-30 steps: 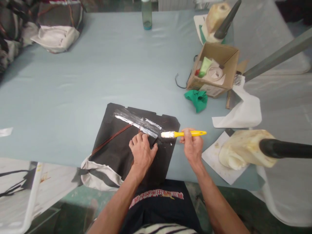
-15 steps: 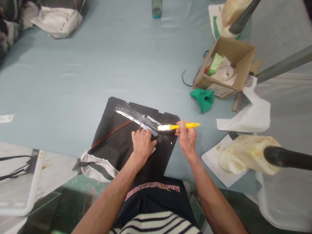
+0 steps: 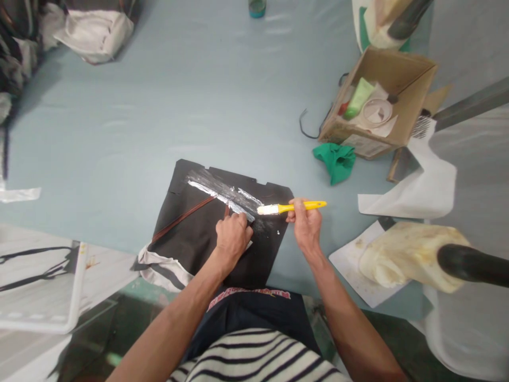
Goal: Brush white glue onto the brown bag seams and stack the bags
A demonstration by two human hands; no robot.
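A black sheet point(image 3: 207, 239), perhaps a bag panel, lies on the table in front of me, with a brown strap point(image 3: 183, 216) across its left part. White paste point(image 3: 202, 189) runs in a slanting band over its upper half, beside a greyish smear. My left hand point(image 3: 233, 233) is closed, its curled fingers pressing on the sheet at the lower end of that band. My right hand point(image 3: 305, 223) pinches a yellow-handled paintbrush point(image 3: 306, 205). The brush's white-coated bristles touch the sheet just right of my left fingers. White fabric point(image 3: 169, 270) shows at the sheet's lower left.
An open cardboard box point(image 3: 397, 69) holds a green tube and a tape roll. A green cloth point(image 3: 337, 161) lies before it. To the right, a pale, stained container point(image 3: 397, 254) with a black handle stands on white paper point(image 3: 350, 249). A white bag point(image 3: 95, 34) sits far left.
My head view has shifted a little, so the surroundings sit slightly differently. My left fingers have drawn in slightly; the brush stays nearly in the same place on the sheet.
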